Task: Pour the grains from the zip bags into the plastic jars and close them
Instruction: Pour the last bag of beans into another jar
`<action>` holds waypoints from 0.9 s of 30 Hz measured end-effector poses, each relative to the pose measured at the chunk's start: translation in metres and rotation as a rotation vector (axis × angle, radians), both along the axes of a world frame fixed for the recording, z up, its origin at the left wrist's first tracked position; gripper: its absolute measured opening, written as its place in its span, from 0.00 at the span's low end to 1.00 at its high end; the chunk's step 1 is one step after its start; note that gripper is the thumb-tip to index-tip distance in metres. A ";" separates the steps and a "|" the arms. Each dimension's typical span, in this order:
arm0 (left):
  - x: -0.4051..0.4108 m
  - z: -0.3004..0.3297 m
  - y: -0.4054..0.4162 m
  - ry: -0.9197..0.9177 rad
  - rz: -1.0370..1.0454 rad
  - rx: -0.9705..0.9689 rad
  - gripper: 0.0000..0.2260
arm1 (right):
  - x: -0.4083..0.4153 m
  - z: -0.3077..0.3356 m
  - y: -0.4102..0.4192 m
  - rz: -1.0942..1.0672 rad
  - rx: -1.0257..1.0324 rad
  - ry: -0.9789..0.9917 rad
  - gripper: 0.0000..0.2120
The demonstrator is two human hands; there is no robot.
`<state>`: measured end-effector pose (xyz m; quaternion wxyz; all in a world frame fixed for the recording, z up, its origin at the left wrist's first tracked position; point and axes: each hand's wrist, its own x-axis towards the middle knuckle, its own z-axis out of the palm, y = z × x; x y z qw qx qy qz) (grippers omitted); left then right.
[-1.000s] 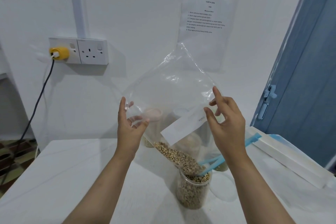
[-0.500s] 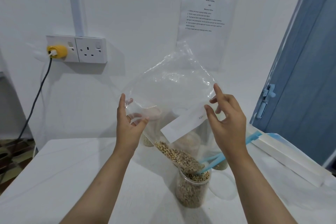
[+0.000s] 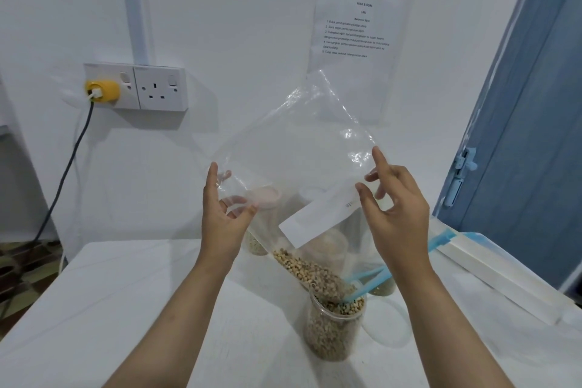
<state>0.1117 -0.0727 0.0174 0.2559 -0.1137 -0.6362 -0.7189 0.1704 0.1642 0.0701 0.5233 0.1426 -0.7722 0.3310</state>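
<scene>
Pinching the clear zip bag from both sides, the two hands have it up in the air, tipped mouth-down over the desk. Left hand first: thumb and fingers close on the bag's left edge, index finger running straight up along the plastic. Across to the right hand, which nips the right edge beside the white label strip, index raised, the other fingers curled loosely behind the film.

Starting over at the far left on the wall, a yellow plug sits in a double socket, its dark cable hanging down past the desk's left edge. Moving in, the grains have slid to the bag's low corner and lie bunched right at the blue zip, which rests on the rim of the open plastic jar. That jar stands near the middle of the desk, toward the front, already filled most of the way with the same speckled grains. Behind it, seen blurred through the bag, more jars stand toward the back edge, one with a pinkish lid. Above them a printed sheet hangs on the wall. At the desk's right edge lies a white box, with a blue door beyond it.
</scene>
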 end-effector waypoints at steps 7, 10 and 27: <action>-0.001 0.003 0.001 -0.008 -0.010 -0.019 0.41 | 0.005 -0.002 0.003 -0.007 -0.015 0.008 0.30; -0.001 0.006 0.002 -0.007 -0.013 -0.028 0.41 | 0.005 -0.004 0.006 -0.021 -0.029 0.012 0.29; 0.008 0.031 0.032 0.062 -0.012 0.001 0.38 | 0.011 -0.004 0.043 0.031 0.002 -0.117 0.27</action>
